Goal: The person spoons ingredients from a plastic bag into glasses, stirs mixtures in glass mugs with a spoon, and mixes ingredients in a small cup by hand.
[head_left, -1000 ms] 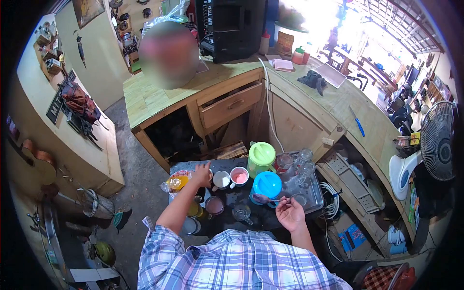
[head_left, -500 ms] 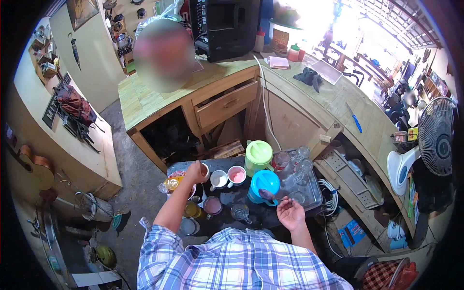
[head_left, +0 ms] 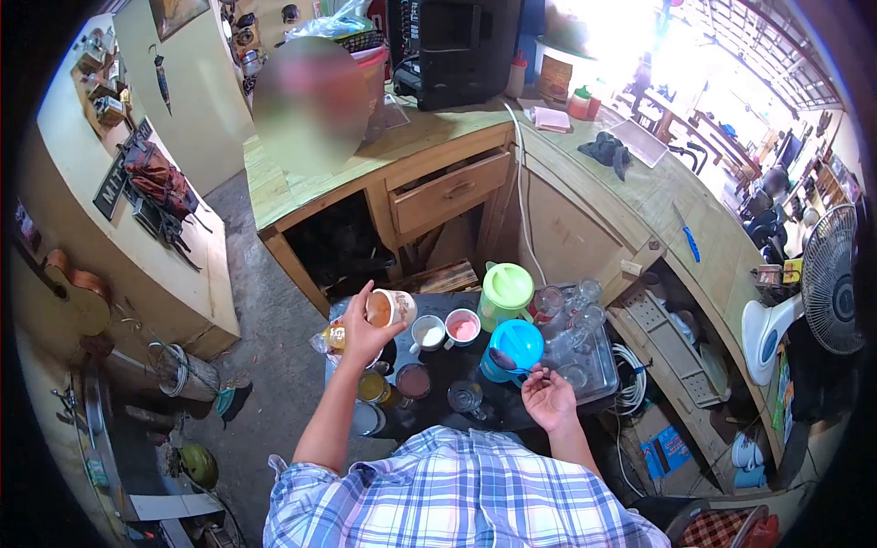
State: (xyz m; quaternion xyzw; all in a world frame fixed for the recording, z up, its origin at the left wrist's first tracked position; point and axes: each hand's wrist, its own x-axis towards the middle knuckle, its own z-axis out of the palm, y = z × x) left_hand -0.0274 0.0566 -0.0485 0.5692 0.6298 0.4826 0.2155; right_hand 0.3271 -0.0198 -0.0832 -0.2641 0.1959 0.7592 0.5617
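My left hand is wrapped round a light patterned cup with orange-brown contents, tilted above the dark table. In my right hand is a spoon, its bowl over the blue-lidded pitcher. A cup of white contents and a cup of pink contents stand right of the held cup. Nearer me are a mug of brownish liquid, a mug of yellow liquid and a clear glass mug.
A green-lidded pitcher stands behind the blue one. Several glass mugs fill a metal tray at the right. Beyond are a wooden counter, a knife and a fan. A plastic packet lies left.
My left hand has taken hold of the patterned cup, lifted it and tilted it. My right hand still holds the spoon in nearly the same place. The view has shifted slightly.
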